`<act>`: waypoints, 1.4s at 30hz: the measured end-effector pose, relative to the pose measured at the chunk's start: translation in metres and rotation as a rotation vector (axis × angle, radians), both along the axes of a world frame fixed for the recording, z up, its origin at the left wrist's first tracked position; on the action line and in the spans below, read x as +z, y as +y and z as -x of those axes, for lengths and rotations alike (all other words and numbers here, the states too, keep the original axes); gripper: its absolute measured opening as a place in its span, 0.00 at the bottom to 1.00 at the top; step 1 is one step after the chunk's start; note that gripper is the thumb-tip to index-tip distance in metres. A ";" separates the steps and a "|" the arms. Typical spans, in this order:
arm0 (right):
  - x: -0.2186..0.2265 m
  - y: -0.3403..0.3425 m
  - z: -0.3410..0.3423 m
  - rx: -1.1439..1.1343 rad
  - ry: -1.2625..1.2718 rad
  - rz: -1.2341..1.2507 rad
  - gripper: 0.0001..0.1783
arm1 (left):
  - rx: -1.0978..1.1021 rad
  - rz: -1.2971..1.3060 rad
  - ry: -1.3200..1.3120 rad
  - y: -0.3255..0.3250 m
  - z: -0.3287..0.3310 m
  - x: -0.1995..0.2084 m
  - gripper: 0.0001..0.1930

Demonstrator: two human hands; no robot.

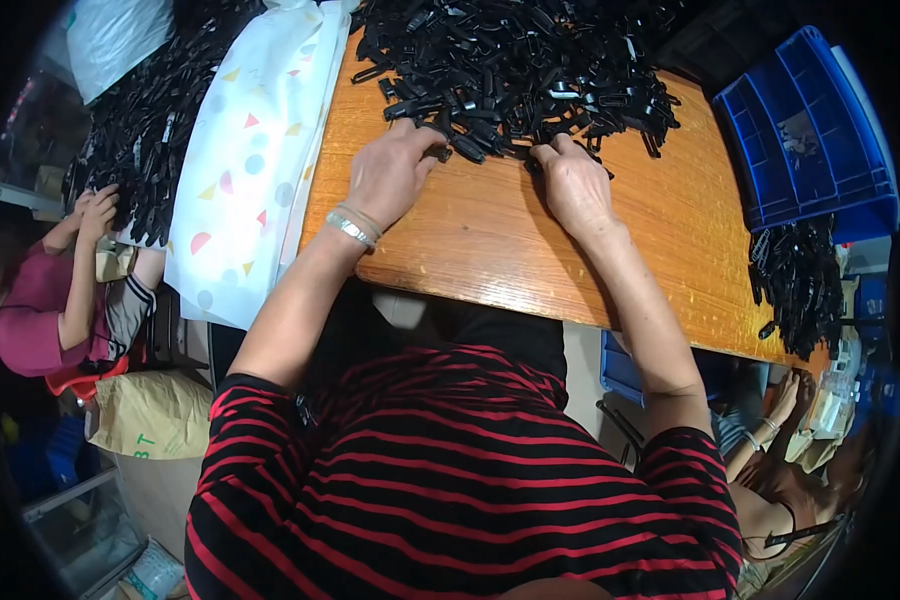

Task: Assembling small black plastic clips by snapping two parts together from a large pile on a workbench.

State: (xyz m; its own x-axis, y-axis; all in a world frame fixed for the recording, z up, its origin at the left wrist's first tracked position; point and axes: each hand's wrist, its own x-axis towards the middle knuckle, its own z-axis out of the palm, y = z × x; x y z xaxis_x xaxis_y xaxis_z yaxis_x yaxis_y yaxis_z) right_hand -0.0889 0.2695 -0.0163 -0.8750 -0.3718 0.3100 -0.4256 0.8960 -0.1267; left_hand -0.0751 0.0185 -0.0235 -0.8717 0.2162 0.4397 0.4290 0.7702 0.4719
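A big heap of small black plastic pieces [510, 70], long and narrow like clips or buckles, covers the far part of a wooden table [460, 230]. At the heap's near left edge, my left hand [390, 170] has its fingers curled, with a black piece [440, 153] showing at the fingertips. My right hand [576, 185] rests at the near edge further right, back upward and fingers bent down. Black pieces lie beside those fingers, but what they hold is hidden under the hand. A light bracelet circles my left wrist.
White patterned sheeting [240, 150] hangs along the table's left edge. Blue crates [810, 130] stand at the right, above another black heap [798, 285]. A co-worker at left handles a dark heap [150, 130]; another person's hands show at lower right. A paper sack [155, 415] stands lower left.
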 end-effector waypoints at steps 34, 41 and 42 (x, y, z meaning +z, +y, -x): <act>-0.013 -0.068 -0.063 0.018 -0.240 1.055 0.15 | -0.203 -1.063 -0.683 0.030 -0.055 0.006 0.12; -0.008 -0.067 -0.065 0.020 -0.333 1.092 0.13 | -0.207 -1.255 -0.774 0.015 -0.055 -0.015 0.08; -0.006 -0.066 -0.066 0.030 -0.343 1.070 0.12 | -0.186 -1.274 -0.767 0.014 -0.056 -0.018 0.08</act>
